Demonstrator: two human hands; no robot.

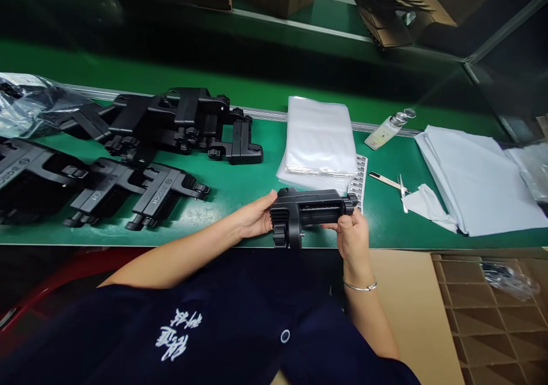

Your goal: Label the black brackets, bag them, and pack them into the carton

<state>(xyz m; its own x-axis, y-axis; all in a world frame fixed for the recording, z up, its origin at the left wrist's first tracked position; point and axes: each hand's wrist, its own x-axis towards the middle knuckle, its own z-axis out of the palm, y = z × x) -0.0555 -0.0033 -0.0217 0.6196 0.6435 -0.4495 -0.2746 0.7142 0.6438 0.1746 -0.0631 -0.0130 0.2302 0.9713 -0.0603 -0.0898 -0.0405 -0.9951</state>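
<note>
A black plastic clamp bracket with ridged knobs (319,197) is held between both hands, just over the front edge of the green table. My left hand (257,216) grips its left end, with some fingers hidden behind it. At the right end, near a small knob, the fingers of my right hand (353,235) are closed on the bracket. Similar black brackets (156,193) marked BOSCH lie on the left of the table. Behind them, several more brackets (186,111) are piled together. Just beyond the held one is a stack of clear plastic bags (320,136).
A label sheet (359,176) lies partly under the bags. To the right are a pump bottle (387,131), a utility knife (385,180), tweezers (401,193), a white cloth (430,205) and white sheets (483,179). A divided carton (492,322) stands below the table.
</note>
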